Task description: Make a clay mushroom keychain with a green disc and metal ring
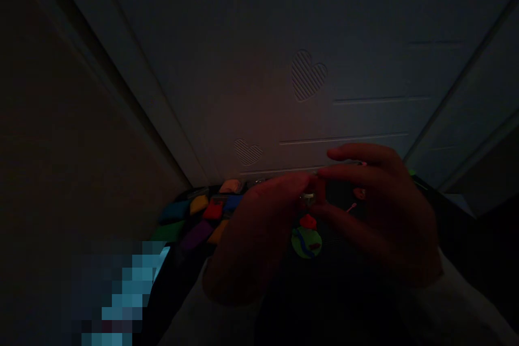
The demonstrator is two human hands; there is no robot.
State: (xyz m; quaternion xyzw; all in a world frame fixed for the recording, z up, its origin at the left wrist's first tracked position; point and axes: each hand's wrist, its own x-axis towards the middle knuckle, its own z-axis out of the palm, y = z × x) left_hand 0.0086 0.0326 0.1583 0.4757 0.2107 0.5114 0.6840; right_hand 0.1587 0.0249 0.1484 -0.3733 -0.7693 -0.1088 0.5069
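Pinching a small reddish piece (pixel 320 189), the right hand (pixel 389 205) has its grip closed on it, index finger on top and thumb underneath, so it's right at the fingertips. Left hand (pixel 259 227) is up against the other side, but it's so dark I can't tell if its grip is open or closed. There's a pale bit (pixel 308 196) between the hands too, too dim to make out. Just below is a red lump (pixel 308 221) at the top edge of a green disc (pixel 307 243) with a blue strip across it, all on the dark surface (pixel 340 192). Pink stick (pixel 351 207) lies beyond the right thumb. Colorful packs (pixel 197 234) are bunched left of the left hand, and a panel with striped hearts (pixel 308 75) stands behind.
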